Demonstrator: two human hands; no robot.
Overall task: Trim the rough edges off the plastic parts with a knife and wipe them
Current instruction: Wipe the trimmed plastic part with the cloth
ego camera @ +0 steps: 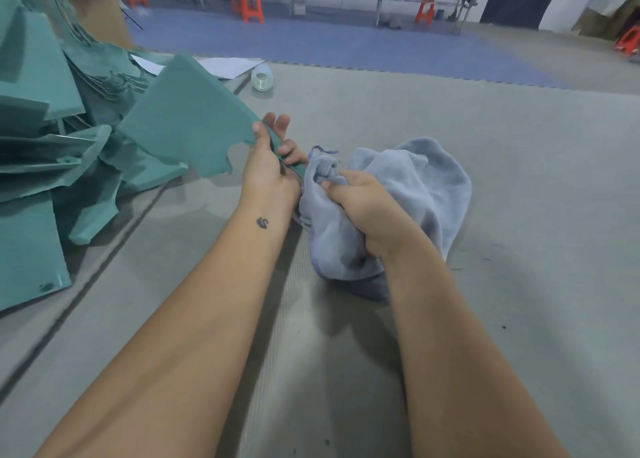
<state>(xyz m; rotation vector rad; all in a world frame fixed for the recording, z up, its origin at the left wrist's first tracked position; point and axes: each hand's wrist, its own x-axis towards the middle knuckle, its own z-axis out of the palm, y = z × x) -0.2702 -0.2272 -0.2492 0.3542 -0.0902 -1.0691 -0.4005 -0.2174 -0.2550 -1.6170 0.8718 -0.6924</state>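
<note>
My left hand (268, 166) grips the right edge of a flat teal plastic part (194, 125), thumb on the near face and fingers behind, holding it tilted above the grey mat. The part's lower edge is ragged. My right hand (363, 204) clutches a bunched pale blue cloth (415, 194) right beside the part's lower right corner. The cloth trails down onto the mat. No knife is visible.
A heap of teal plastic parts (45, 138) fills the left side. A roll of clear tape (262, 78) and white paper sheets (228, 66) lie beyond the held part. A cardboard box (100, 10) stands behind the heap. Orange stools (247, 3) and long benches stand far back.
</note>
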